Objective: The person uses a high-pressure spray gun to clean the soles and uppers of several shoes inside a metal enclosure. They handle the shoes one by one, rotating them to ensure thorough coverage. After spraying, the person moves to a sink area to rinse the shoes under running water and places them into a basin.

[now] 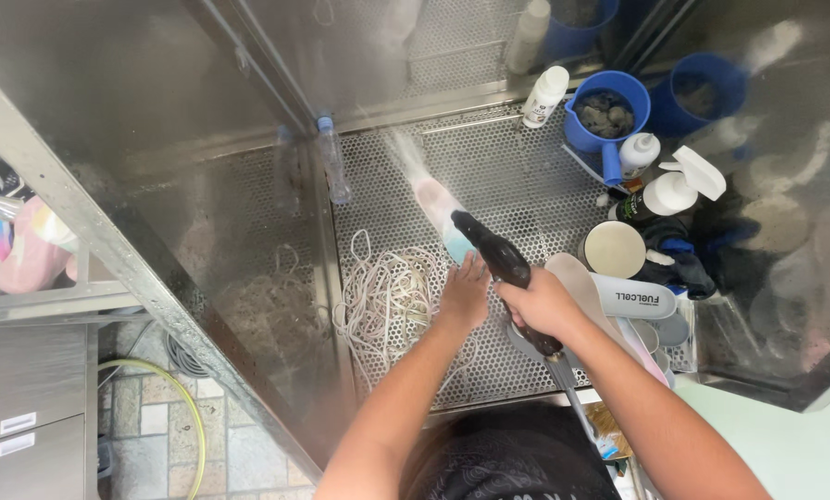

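My right hand (540, 301) grips a black spray gun (493, 252) whose nozzle points up and left over a perforated metal sink floor (507, 176). A jet of spray streaks away from the nozzle toward the back wall. My left hand (464, 294) presses flat on a pink, white and teal insole (441, 216) lying right under the nozzle. A tangle of white shoelaces (387, 301) lies just left of my left hand.
Several insoles (623, 298) are stacked right of my right hand. A blue cup (607, 113), white bottles (545, 95), a spray bottle (674, 190) and a round lid (614, 248) crowd the back right. A clear bottle (331, 157) stands against the steel divider (313, 278).
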